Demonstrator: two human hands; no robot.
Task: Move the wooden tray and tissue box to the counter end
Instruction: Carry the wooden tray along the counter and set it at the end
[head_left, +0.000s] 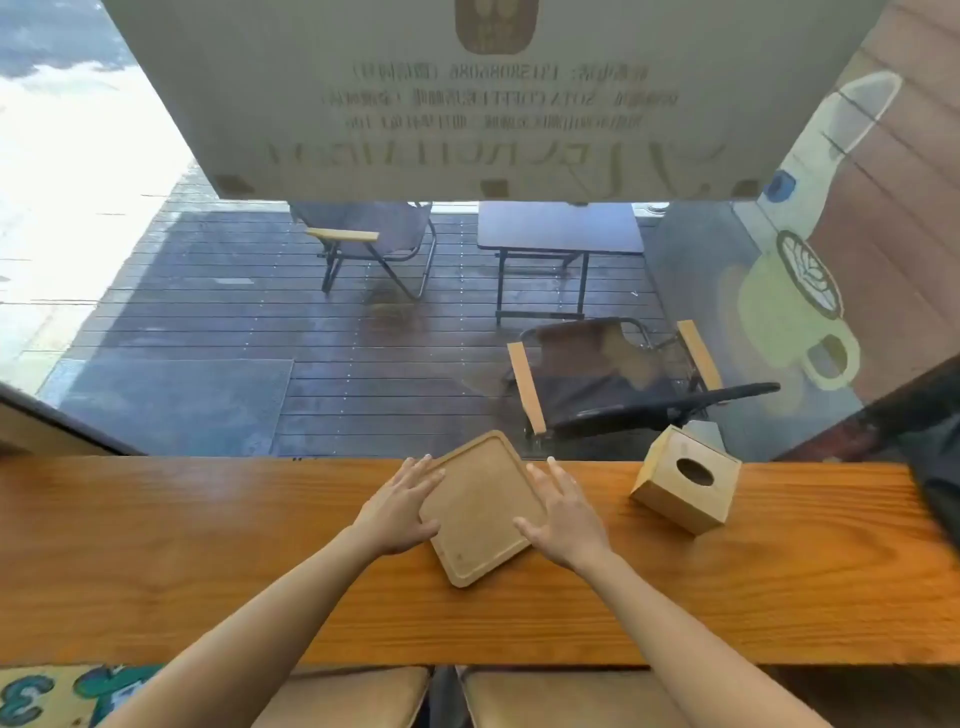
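Wooden counter (208, 561), hands (400, 512) flanking unmarked wooden tray (480, 512), mirrored window lettering (498, 96)

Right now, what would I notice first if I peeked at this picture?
Two hands, the left hand and right hand, flat on either side of a wooden tray lying crooked in the middle of the long counter. To its right sits a wooden tissue box, tilted, near the window.

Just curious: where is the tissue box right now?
In the head view, the tissue box sits on the wooden counter, right of the tray, by the window.
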